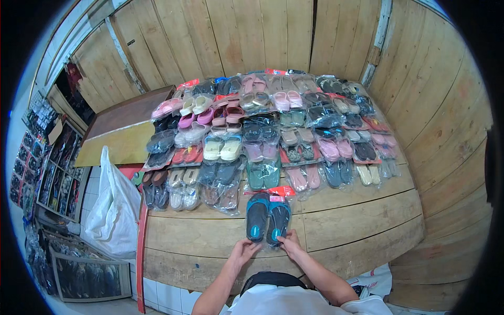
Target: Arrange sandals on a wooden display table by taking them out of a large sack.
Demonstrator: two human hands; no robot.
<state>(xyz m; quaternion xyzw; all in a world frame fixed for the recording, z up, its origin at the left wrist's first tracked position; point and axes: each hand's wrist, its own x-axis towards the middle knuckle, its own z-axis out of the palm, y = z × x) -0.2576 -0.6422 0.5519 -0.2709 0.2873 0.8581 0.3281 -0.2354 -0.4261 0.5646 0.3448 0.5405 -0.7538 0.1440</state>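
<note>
A pair of dark sandals with blue straps [268, 218], in a clear plastic bag with a red top, lies on the wooden table [189, 236] in front of me. My left hand [246, 250] is at the bag's lower left corner, by the heel of the left sandal; whether its fingers pinch the plastic is hard to tell. My right hand [290, 242] grips the lower right of the bag at the heel of the right sandal. Just beyond them lie green slippers [264, 175] and pink slippers [303, 177], also bagged.
Rows of bagged footwear [222, 147] cover the table's far part. Left of the table stand a white sack [114, 208] and a glass-fronted case [91, 275]. A plank wall [252, 35] rises behind; another plank wall [445, 130] stands at the right.
</note>
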